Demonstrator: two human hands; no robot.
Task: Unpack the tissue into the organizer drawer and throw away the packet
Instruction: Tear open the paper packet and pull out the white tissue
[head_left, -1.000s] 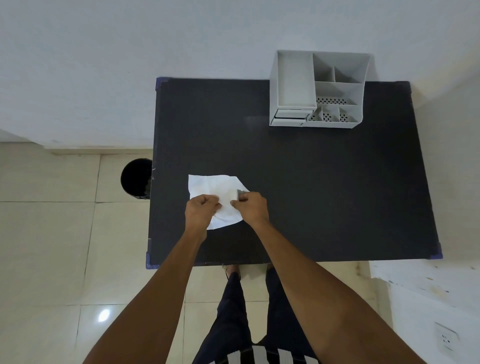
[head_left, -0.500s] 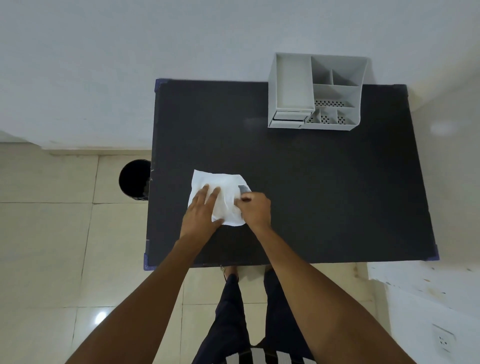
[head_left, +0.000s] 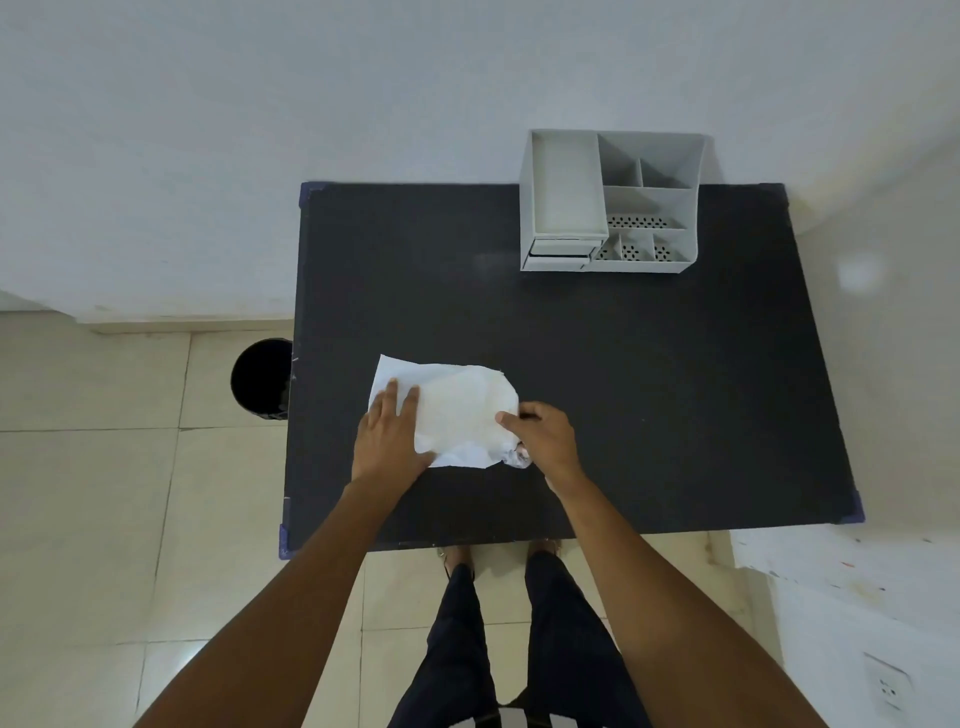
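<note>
Tissue spread on table, near-left of centre.
Thin, creased white tissue (head_left: 457, 415) is pressed flat on matte black table (head_left: 675, 395) by splayed left hand (head_left: 388, 441); right hand (head_left: 543, 439) pinches its right edge, crumpled packet beneath.

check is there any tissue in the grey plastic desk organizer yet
No, the grey plastic desk organizer shows only bare compartments; the white tissue lies on the black table.

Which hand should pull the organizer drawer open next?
Right, probably. The organizer stands at the table's far right, on the right hand's side. The left hand lies flat on the tissue, pinning it. The right also seems to pinch something crumpled.
</note>
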